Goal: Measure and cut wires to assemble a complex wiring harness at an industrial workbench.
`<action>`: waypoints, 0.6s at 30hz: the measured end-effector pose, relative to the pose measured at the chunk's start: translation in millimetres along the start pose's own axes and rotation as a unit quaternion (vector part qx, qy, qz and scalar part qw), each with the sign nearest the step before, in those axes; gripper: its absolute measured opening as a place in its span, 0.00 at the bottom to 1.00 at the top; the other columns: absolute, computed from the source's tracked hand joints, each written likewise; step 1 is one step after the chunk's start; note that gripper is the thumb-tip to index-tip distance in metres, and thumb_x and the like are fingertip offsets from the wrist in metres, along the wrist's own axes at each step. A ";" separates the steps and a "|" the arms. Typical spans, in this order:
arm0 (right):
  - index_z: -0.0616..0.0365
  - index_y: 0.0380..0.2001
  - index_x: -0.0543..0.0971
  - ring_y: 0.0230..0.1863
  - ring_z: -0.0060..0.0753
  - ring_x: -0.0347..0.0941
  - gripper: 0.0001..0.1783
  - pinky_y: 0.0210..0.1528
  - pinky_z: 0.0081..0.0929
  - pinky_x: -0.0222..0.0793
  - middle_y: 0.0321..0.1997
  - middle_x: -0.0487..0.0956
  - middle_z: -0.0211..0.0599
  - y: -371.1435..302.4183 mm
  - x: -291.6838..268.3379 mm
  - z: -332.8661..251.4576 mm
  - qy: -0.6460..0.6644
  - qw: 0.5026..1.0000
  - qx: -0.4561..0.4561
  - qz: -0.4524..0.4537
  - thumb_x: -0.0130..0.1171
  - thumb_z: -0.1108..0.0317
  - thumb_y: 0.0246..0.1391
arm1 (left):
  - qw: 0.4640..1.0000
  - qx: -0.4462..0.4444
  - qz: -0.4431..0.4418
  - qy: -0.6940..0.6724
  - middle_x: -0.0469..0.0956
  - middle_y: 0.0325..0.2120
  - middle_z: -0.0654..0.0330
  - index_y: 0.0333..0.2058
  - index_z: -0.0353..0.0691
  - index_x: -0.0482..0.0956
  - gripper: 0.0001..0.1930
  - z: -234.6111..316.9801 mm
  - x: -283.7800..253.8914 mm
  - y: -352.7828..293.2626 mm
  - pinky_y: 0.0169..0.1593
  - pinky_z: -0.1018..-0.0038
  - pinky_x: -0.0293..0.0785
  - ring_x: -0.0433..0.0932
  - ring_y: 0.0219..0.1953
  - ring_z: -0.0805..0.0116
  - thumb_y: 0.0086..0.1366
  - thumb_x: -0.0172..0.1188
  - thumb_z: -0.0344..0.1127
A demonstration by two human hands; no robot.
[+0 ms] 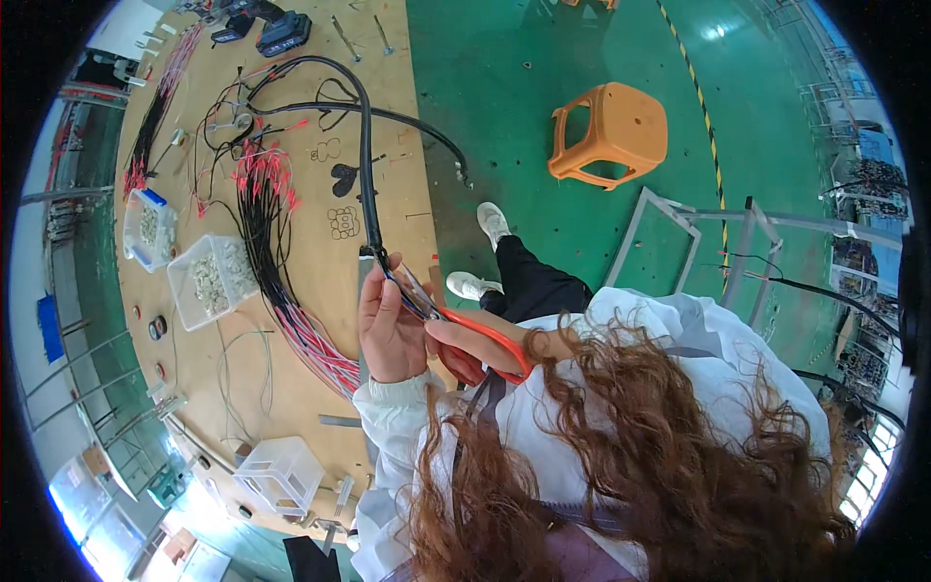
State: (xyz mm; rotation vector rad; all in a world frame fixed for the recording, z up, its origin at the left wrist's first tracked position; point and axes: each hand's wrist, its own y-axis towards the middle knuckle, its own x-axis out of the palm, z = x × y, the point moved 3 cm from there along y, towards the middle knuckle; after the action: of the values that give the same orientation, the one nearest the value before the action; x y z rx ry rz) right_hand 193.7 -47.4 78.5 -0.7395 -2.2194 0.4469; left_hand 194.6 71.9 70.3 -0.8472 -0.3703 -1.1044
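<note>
My left hand (388, 325) holds the end of a thick black cable (367, 175) upright at the edge of a wooden workboard (320, 291); thin wires stick out of the cable's end. My right hand (464, 351) grips red-handled scissors (485, 339), whose blades (417, 296) sit at those wires just above my left fingers. The cable runs up the board and loops off its right edge. Long curly hair and a white coat fill the lower right.
A bundle of red and black wires (276, 262) lies on the board beside clear bins of small parts (208, 281) (147, 228) (279, 475). A cordless drill (276, 29) lies at the top. An orange stool (611, 131) and a metal frame (679, 223) stand on the green floor.
</note>
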 end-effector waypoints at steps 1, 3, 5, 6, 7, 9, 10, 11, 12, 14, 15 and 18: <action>0.59 0.29 0.66 0.11 0.22 0.61 0.24 0.14 0.18 0.54 0.10 0.66 0.31 -0.2 -0.6 -0.9 0.012 1.000 -0.002 0.000 0.38 0.47 0.56 | 1.000 0.000 0.000 0.001 0.72 0.35 0.59 0.49 0.34 0.64 0.16 -0.3 2.1 0.3 0.46 0.69 0.71 0.73 0.36 0.71 0.63 0.43 0.31; 0.59 0.29 0.66 0.10 0.23 0.61 0.24 0.14 0.19 0.54 0.10 0.66 0.31 -0.1 -2.7 -1.2 0.024 1.000 -0.003 0.000 0.37 0.47 0.56 | 0.999 0.016 0.015 0.024 0.72 0.34 0.59 0.48 0.34 0.64 0.15 -0.5 6.2 0.5 0.46 0.69 0.71 0.73 0.35 0.73 0.63 0.43 0.31; 0.59 0.27 0.66 0.09 0.23 0.60 0.24 0.13 0.19 0.54 0.09 0.66 0.31 0.0 -4.2 -2.2 0.023 0.999 -0.021 -0.014 0.36 0.47 0.56 | 1.000 0.016 0.004 0.018 0.70 0.39 0.58 0.47 0.35 0.65 0.14 -2.5 1.6 2.6 0.45 0.69 0.72 0.73 0.37 0.70 0.62 0.43 0.29; 0.59 0.27 0.66 0.09 0.23 0.60 0.24 0.13 0.19 0.54 0.09 0.66 0.31 -0.4 -4.8 -2.5 0.023 0.999 -0.021 -0.014 0.36 0.47 0.56 | 1.000 0.016 -0.007 0.012 0.68 0.45 0.56 0.46 0.36 0.65 0.13 -3.0 0.8 3.2 0.43 0.70 0.72 0.73 0.38 0.68 0.62 0.43 0.26; 0.59 0.27 0.66 0.09 0.23 0.60 0.24 0.13 0.19 0.54 0.09 0.66 0.31 -0.9 -5.4 -2.7 0.012 1.000 -0.020 -0.011 0.36 0.46 0.56 | 1.000 0.016 -0.007 0.012 0.68 0.45 0.56 0.46 0.36 0.65 0.13 -3.4 0.8 3.3 0.43 0.70 0.72 0.73 0.38 0.68 0.62 0.43 0.26; 0.58 0.26 0.66 0.09 0.23 0.60 0.24 0.13 0.19 0.54 0.09 0.65 0.31 -2.1 -7.6 -2.7 0.001 1.000 -0.020 -0.006 0.36 0.46 0.56 | 0.999 0.021 -0.007 0.032 0.68 0.45 0.55 0.46 0.36 0.65 0.13 -5.2 1.2 4.9 0.43 0.70 0.72 0.73 0.38 0.69 0.62 0.42 0.26; 0.58 0.26 0.67 0.10 0.23 0.60 0.24 0.13 0.19 0.54 0.09 0.65 0.31 -3.2 -8.1 -2.8 0.004 1.000 -0.008 0.002 0.36 0.46 0.56 | 0.999 0.020 -0.008 0.032 0.68 0.45 0.55 0.46 0.36 0.65 0.13 -6.2 1.7 6.0 0.43 0.70 0.72 0.73 0.38 0.69 0.62 0.42 0.26; 0.58 0.26 0.67 0.10 0.22 0.60 0.24 0.14 0.18 0.54 0.09 0.65 0.31 -4.5 -8.2 -3.5 0.007 1.000 0.004 0.008 0.36 0.46 0.56 | 0.999 0.022 -0.004 0.038 0.68 0.45 0.55 0.46 0.36 0.66 0.13 -6.4 2.2 6.5 0.43 0.70 0.72 0.73 0.38 0.70 0.62 0.42 0.26; 0.58 0.26 0.67 0.10 0.22 0.60 0.24 0.14 0.18 0.54 0.09 0.65 0.31 -5.7 -8.3 -6.0 0.007 1.000 0.003 0.009 0.36 0.46 0.56 | 0.999 0.024 0.000 0.043 0.68 0.45 0.55 0.45 0.36 0.66 0.12 -6.4 2.7 7.0 0.43 0.71 0.72 0.73 0.38 0.71 0.62 0.42 0.26; 0.58 0.26 0.67 0.11 0.22 0.60 0.24 0.15 0.18 0.54 0.10 0.65 0.30 -7.5 -10.4 -9.0 -0.012 0.999 0.025 0.021 0.37 0.46 0.56 | 0.999 0.021 -0.004 0.048 0.68 0.45 0.55 0.45 0.36 0.66 0.12 -5.5 5.9 7.9 0.43 0.71 0.72 0.73 0.38 0.71 0.62 0.42 0.26; 0.58 0.26 0.67 0.11 0.22 0.60 0.24 0.15 0.18 0.54 0.10 0.65 0.30 -7.8 -11.4 -8.6 -0.011 0.999 0.025 0.021 0.37 0.46 0.56 | 0.998 0.019 -0.008 0.053 0.68 0.45 0.55 0.45 0.36 0.66 0.12 -5.5 7.2 8.5 0.43 0.71 0.72 0.73 0.38 0.72 0.62 0.42 0.26; 0.58 0.26 0.67 0.11 0.21 0.60 0.23 0.15 0.18 0.54 0.10 0.65 0.30 -8.5 -12.6 -10.0 -0.024 0.999 0.012 0.031 0.38 0.47 0.56 | 0.999 0.008 -0.006 0.046 0.68 0.45 0.54 0.45 0.35 0.65 0.12 -5.8 8.2 9.8 0.43 0.71 0.72 0.73 0.38 0.72 0.62 0.42 0.26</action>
State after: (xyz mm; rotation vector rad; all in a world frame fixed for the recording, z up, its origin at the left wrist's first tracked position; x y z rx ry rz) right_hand 205.0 -61.0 82.7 -0.7956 -2.2365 0.5258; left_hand 206.1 64.2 67.8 -0.7776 -0.3064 -1.1455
